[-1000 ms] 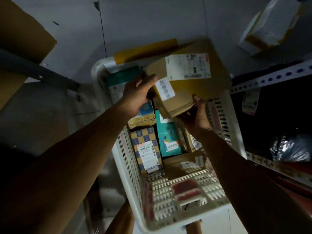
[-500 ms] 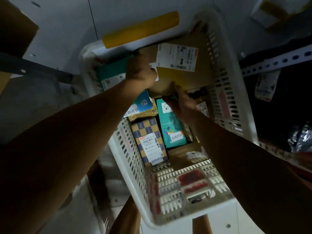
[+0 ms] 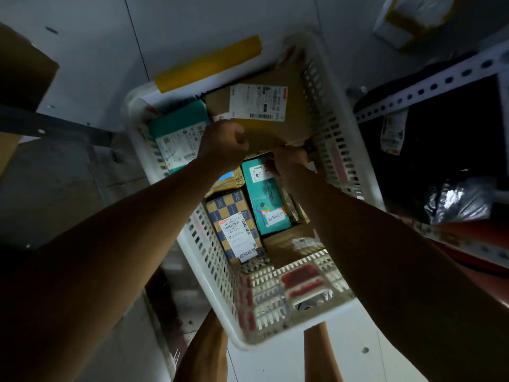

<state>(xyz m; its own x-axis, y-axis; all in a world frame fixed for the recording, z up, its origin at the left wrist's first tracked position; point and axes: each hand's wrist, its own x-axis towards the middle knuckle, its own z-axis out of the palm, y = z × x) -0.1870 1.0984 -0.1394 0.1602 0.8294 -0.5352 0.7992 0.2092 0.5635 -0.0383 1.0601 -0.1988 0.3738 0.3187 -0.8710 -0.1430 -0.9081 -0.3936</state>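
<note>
- A white slatted plastic basket [image 3: 289, 335] fills the middle of the frame, running from the lower centre up towards the top, and it is packed with parcels.
- Down the right edge of the frame stands perforated metal shelving [image 3: 429, 86], dark inside, with a crinkled shiny bag [image 3: 462, 199] at centre right.
- A big brown carton [image 3: 22, 73] sits at the upper left edge, and a white parcel with yellow tape [image 3: 407, 17] lies on the floor in the upper right corner.
- The cardboard parcel [image 3: 275, 130] being handled lies at the far end of the basket, upper centre of the frame. It sits on top of the other goods with its right side against the basket's right wall.
- A yellow strip [image 3: 206, 63] lies across the basket's far rim, just above that parcel.
- The left hand [image 3: 223, 146] is curled tight on the parcel's near left corner.
- The right hand [image 3: 290, 161] grips the parcel's near edge, just to the right of the left hand. The two are close but not touching, and its fingertips are too dim to make out.
- A teal box [image 3: 265, 194] stands just below the right hand, mid-frame.
- A second teal packet [image 3: 179, 133] lies left of the cardboard parcel, against the basket's left wall.
- A blue-and-tan checkered box [image 3: 230, 216] sits left of the middle teal box.
- A white shipping label [image 3: 257, 102] covers the upper face of the cardboard parcel.
</note>
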